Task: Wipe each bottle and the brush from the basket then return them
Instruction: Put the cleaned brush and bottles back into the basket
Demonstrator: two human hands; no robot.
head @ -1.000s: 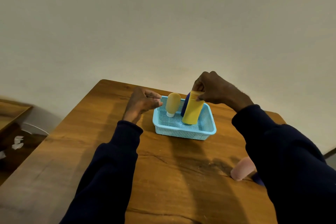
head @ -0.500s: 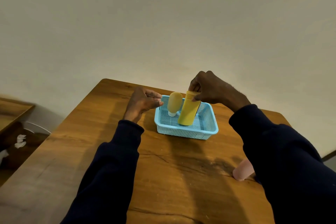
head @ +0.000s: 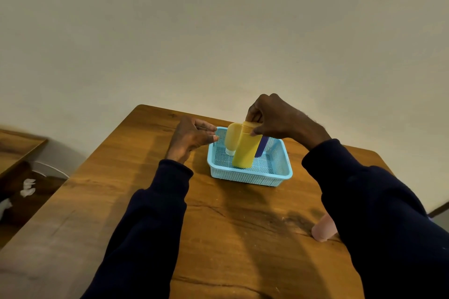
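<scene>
A light blue mesh basket (head: pixel 252 176) sits on the wooden table (head: pixel 218 226). My right hand (head: pixel 274 118) pinches the top of a tall yellow bottle (head: pixel 246 150) that stands tilted inside the basket. A smaller pale yellow bottle (head: pixel 232 137) stands cap-down at the basket's back left. A dark blue object (head: pixel 261 147) leans behind the tall bottle, mostly hidden. My left hand (head: pixel 192 137) pinches the basket's left rim with curled fingers.
A pink object (head: pixel 322 229) lies at the table's right edge, partly hidden by my right sleeve. A plain wall rises behind the table. A low wooden piece (head: pixel 17 145) and the floor lie to the left, below the table edge.
My right hand has shifted the tall yellow bottle slightly left within the basket and set its base down on the basket floor. The dark blue object shows again to its right. The left hand stays put.
</scene>
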